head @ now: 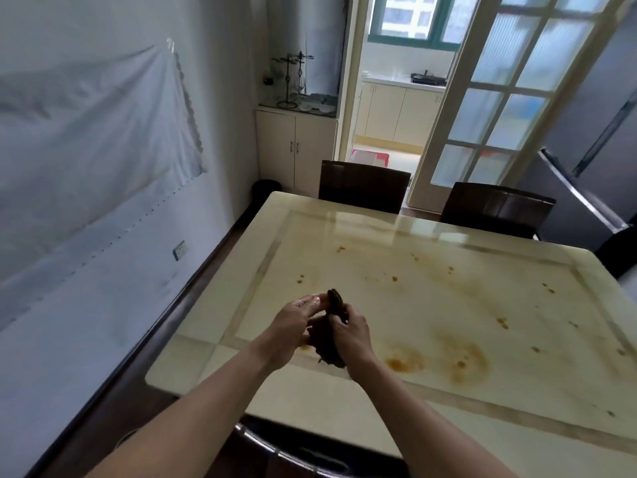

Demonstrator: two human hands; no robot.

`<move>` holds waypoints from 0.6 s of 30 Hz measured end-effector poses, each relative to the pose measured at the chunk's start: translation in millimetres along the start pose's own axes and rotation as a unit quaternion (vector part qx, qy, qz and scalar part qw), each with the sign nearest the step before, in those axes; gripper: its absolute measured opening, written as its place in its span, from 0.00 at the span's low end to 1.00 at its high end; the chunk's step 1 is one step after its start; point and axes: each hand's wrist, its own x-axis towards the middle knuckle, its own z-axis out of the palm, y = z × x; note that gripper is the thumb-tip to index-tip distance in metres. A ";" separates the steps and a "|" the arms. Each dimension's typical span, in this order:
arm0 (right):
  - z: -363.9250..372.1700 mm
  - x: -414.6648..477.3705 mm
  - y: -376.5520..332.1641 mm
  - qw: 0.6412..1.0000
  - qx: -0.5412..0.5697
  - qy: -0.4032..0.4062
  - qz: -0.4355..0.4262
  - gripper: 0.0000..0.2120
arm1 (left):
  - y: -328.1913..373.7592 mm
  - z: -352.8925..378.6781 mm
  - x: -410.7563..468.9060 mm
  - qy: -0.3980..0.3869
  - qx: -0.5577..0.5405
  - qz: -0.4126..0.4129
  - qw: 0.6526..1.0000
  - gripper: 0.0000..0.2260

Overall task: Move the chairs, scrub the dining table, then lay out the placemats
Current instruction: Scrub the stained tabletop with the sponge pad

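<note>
A cream stone dining table (pixel 431 305) fills the middle, spotted with several brown stains (pixel 458 360). Above its near left part both my hands hold a dark bunched cloth (pixel 333 334). My left hand (pixel 293 326) pinches the cloth's upper end with its fingertips. My right hand (pixel 351 334) grips the cloth from the right, fingers curled round it. Two dark brown chairs, one (pixel 363 184) and another (pixel 496 208), stand at the far side. A third dark chair's back (pixel 293 450) shows at the near edge below my arms.
A white wall with a hanging sheet (pixel 96 132) runs close along the table's left side. A cream cabinet (pixel 296 146) with a glass rack stands in the far corner beside an open doorway (pixel 396 98). A grey fridge (pixel 593 160) stands at the right.
</note>
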 end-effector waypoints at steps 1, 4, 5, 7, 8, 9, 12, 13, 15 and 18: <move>10.6 9.3 -6.8 1.000 0.010 0.007 0.009 0.09 | 4.4 -14.4 9.6 0.002 -0.002 -0.006 1.000 0.13; 53.7 42.1 -28.1 0.998 0.045 0.020 0.042 0.07 | 19.1 -73.2 46.3 0.008 -0.003 -0.018 1.000 0.13; 68.4 54.1 -33.9 0.997 0.051 0.026 0.053 0.07 | 23.2 -94.1 59.1 0.015 0.006 -0.023 1.000 0.14; 89.1 71.4 -38.3 0.996 0.054 0.033 0.070 0.07 | 27.2 -127.5 79.8 0.040 0.036 -0.031 0.998 0.15; 97.5 78.1 -38.7 0.995 0.059 0.034 0.076 0.07 | 27.7 -142.5 89.1 0.053 0.050 -0.038 0.997 0.16; 106.0 83.7 -40.8 0.994 0.066 0.033 0.083 0.07 | 27.3 -157.3 100.9 0.066 0.058 -0.046 0.995 0.16; 122.4 100.8 -41.0 0.991 0.077 0.031 0.105 0.07 | 27.1 -186.5 132.9 0.081 0.065 -0.072 0.992 0.16; 125.7 105.8 -41.1 0.990 0.080 0.032 0.111 0.07 | 27.2 -191.0 140.6 0.080 0.068 -0.080 0.991 0.16; 131.3 121.5 -40.9 0.989 0.080 0.041 0.115 0.06 | 28.9 -197.6 156.7 0.073 0.072 -0.091 0.991 0.16; 135.6 150.6 -46.5 0.991 0.060 0.045 0.113 0.06 | 26.6 -206.2 183.6 0.071 0.085 -0.104 0.988 0.17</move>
